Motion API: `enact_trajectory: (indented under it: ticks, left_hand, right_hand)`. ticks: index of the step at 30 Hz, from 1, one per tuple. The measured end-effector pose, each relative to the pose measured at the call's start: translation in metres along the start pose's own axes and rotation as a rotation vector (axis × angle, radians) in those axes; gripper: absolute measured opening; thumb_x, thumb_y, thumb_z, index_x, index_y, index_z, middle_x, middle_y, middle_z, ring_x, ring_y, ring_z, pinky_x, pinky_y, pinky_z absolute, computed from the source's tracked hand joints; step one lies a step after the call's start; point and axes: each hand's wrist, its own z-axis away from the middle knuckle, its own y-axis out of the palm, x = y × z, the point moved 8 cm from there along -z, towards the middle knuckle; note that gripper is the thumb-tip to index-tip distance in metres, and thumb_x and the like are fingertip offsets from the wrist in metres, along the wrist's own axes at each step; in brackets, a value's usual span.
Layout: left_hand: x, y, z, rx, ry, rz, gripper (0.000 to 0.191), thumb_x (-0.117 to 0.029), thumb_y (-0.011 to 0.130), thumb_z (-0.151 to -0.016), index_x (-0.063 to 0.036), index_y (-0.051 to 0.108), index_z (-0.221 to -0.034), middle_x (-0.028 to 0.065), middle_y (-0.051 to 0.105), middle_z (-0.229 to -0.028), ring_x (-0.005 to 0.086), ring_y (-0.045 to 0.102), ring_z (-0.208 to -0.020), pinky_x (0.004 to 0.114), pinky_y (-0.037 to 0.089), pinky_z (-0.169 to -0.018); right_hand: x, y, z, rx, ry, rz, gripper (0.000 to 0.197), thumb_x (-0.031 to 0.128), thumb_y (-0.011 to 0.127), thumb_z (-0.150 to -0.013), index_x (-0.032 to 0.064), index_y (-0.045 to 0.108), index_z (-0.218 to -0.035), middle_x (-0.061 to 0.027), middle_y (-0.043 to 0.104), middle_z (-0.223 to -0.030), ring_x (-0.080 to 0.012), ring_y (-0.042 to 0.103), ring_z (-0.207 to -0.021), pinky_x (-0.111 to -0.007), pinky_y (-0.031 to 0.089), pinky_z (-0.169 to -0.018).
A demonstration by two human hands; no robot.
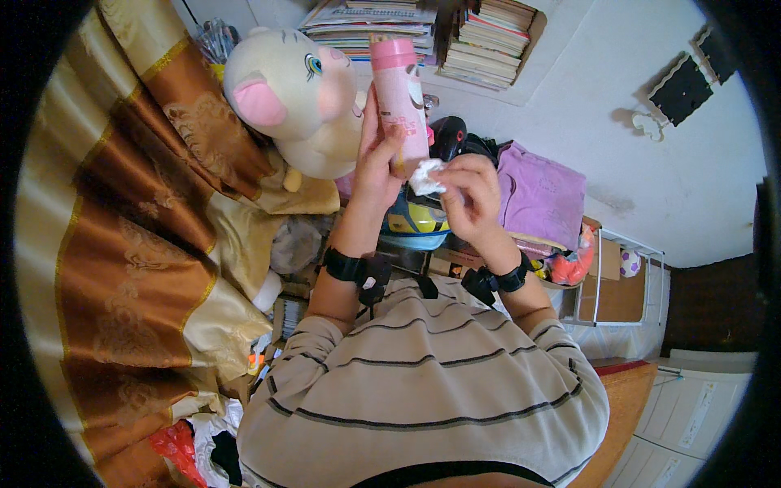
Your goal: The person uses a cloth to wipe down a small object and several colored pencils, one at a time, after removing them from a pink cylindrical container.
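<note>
My left hand (pixel 381 155) grips a pink cylindrical bottle (pixel 403 110) around its lower part and holds it up, with its pink cap end towards the top of the view. The bottle bears writing and a printed picture. Just right of the bottle's lower end, my right hand (pixel 467 192) pinches a crumpled white tissue or cloth (pixel 427 177) between thumb and fingers. The white wad is at the bottle's lower edge; whether it touches cannot be told. A pale plush toy (pixel 293 91) with pink ears sits left of the bottle. Both wrists wear black straps.
Stacked books (pixel 488 46) and papers (pixel 372 27) fill shelves at the top. Brown and gold curtains (pixel 140 262) hang at left. A folded purple cloth (pixel 540 195) lies right of my right hand, with a white metal rack (pixel 616 323) beyond. A yellow and blue object (pixel 415 221) is below my hands.
</note>
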Motion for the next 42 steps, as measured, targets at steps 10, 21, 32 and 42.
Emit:
enact_trajectory:
  ticks: [10, 21, 32, 42]
  left_hand:
    - [0.030, 0.016, 0.012, 0.217, -0.232, -0.085, 0.078, -0.002, 0.062, -0.069, -0.0057, 0.017, -0.134, 0.0079, 0.031, -0.132, 0.0172, 0.036, -0.116, 0.030, 0.030, -0.095]
    - [0.006, 0.023, -0.002, 0.063, 0.073, -0.132, 0.074, -0.004, 0.060, -0.074, -0.0067, 0.015, -0.134, 0.0078, 0.033, -0.128, 0.0179, 0.038, -0.113, 0.030, 0.033, -0.093]
    - [-0.013, 0.031, -0.014, 0.084, 0.249, -0.473, 0.074, -0.005, 0.062, -0.072, -0.0002, 0.017, -0.131, 0.0114, 0.036, -0.124, 0.0187, 0.041, -0.110, 0.031, 0.035, -0.091]
    - [0.006, 0.034, -0.021, 0.211, 0.123, -0.502, 0.072, -0.007, 0.061, -0.075, 0.0029, 0.016, -0.130, 0.0116, 0.036, -0.125, 0.0169, 0.039, -0.111, 0.029, 0.032, -0.092]
  right_hand:
    - [-0.037, -0.035, -0.043, -0.307, 0.062, 0.160, 0.017, -0.005, 0.053, -0.072, 0.0018, 0.057, -0.087, -0.0113, 0.049, -0.086, -0.0215, 0.048, -0.080, -0.027, 0.039, -0.073]
    - [-0.091, 0.012, 0.010, -0.231, 0.532, -0.397, 0.007, 0.002, 0.048, -0.081, 0.0006, 0.048, -0.088, -0.0049, 0.046, -0.087, -0.0112, 0.044, -0.077, -0.020, 0.037, -0.068]
    - [-0.095, 0.085, 0.064, -0.191, 1.281, -1.592, 0.019, 0.015, 0.042, -0.087, 0.0001, 0.048, -0.098, -0.0081, 0.056, -0.094, -0.0167, 0.056, -0.083, -0.028, 0.046, -0.074]
    - [-0.100, 0.083, 0.087, -0.318, 1.441, -1.971, 0.018, 0.010, 0.049, -0.083, -0.0016, 0.049, -0.096, -0.0084, 0.057, -0.086, -0.0165, 0.056, -0.072, -0.025, 0.048, -0.063]
